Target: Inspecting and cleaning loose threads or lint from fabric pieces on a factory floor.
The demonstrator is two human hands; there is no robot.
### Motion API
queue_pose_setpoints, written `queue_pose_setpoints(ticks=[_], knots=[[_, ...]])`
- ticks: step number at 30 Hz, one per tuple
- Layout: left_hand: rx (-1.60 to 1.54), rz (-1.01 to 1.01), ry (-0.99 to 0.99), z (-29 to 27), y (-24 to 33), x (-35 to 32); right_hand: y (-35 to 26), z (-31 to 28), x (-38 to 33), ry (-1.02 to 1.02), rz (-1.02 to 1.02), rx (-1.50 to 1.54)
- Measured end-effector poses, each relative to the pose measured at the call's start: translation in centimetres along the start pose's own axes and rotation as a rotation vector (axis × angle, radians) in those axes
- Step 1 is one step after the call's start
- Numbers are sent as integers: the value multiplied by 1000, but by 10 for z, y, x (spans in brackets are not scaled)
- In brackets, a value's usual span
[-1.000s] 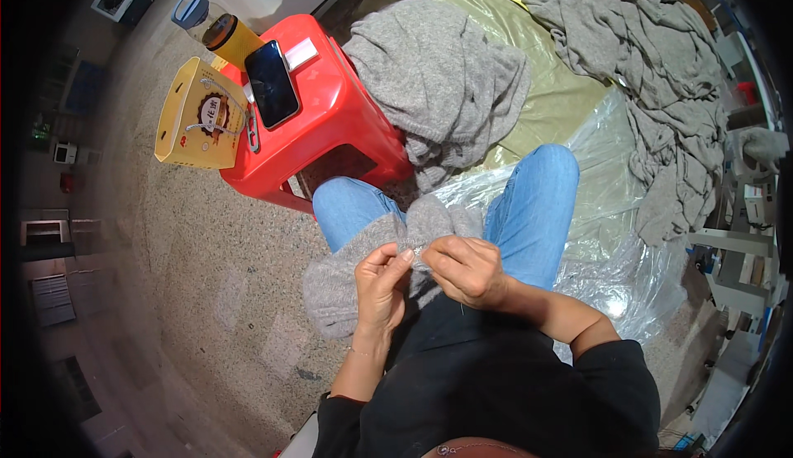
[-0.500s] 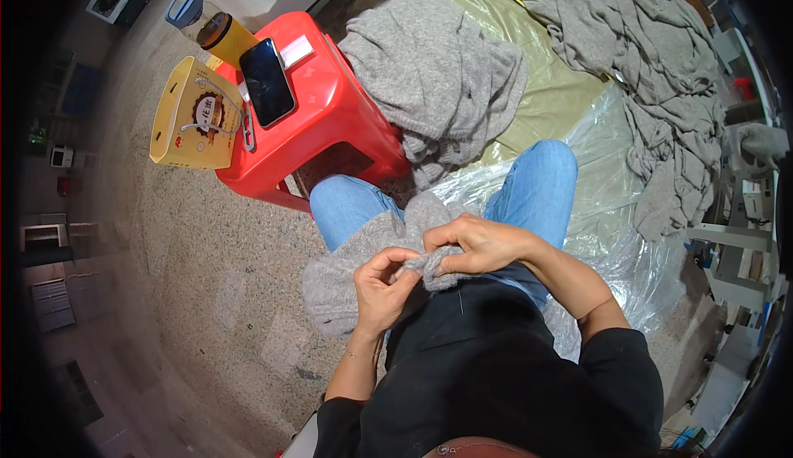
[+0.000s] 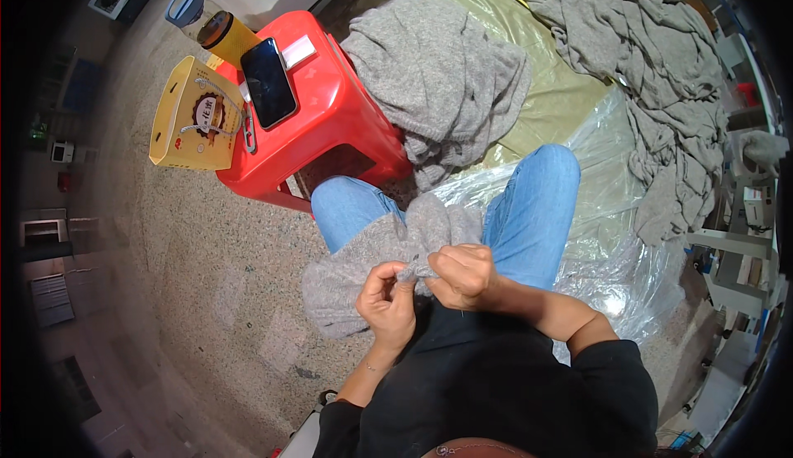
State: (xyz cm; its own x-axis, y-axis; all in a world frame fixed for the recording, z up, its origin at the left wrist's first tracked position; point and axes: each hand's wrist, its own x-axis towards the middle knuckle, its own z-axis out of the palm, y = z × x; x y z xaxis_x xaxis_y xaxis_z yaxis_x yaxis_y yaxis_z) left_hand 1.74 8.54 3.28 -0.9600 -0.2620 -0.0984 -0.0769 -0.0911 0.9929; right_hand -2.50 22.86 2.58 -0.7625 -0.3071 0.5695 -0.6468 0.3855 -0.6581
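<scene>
Across my lap lies a grey knitted garment (image 3: 351, 280), bunched up between my knees and hanging over my left thigh. My left hand (image 3: 387, 305) pinches a fold of the knit between thumb and forefinger. Close beside it, my right hand (image 3: 464, 276) is closed in a fist on the same stretch of fabric, its fingertips turned in. Only a short length of knit shows between the two hands. A thin pale line, perhaps a thread or needle, hangs just below the right hand, too fine to make out.
A red plastic stool (image 3: 330, 103) ahead to the left carries a black phone (image 3: 268, 84), a drink bottle (image 3: 219, 33), a yellow paper bag (image 3: 194, 123) and small scissors-like metal snips (image 3: 249, 130). Grey knitwear (image 3: 438, 70) is heaped beside it; more knitwear (image 3: 636, 53) lies on plastic sheeting (image 3: 578, 152).
My right hand has turned from a flat pinch over the fabric into a fist, moving slightly down. My left hand has dropped a little, still pinching the knit.
</scene>
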Motion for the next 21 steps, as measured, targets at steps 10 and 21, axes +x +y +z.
queue_pose_setpoints(ticks=[10,21], knots=[[791,488,-208,-27,-24,36,29,-2,-15,113,175,-48],[88,-262,-415,1,4,45,39,-29,20,-81,377,319]])
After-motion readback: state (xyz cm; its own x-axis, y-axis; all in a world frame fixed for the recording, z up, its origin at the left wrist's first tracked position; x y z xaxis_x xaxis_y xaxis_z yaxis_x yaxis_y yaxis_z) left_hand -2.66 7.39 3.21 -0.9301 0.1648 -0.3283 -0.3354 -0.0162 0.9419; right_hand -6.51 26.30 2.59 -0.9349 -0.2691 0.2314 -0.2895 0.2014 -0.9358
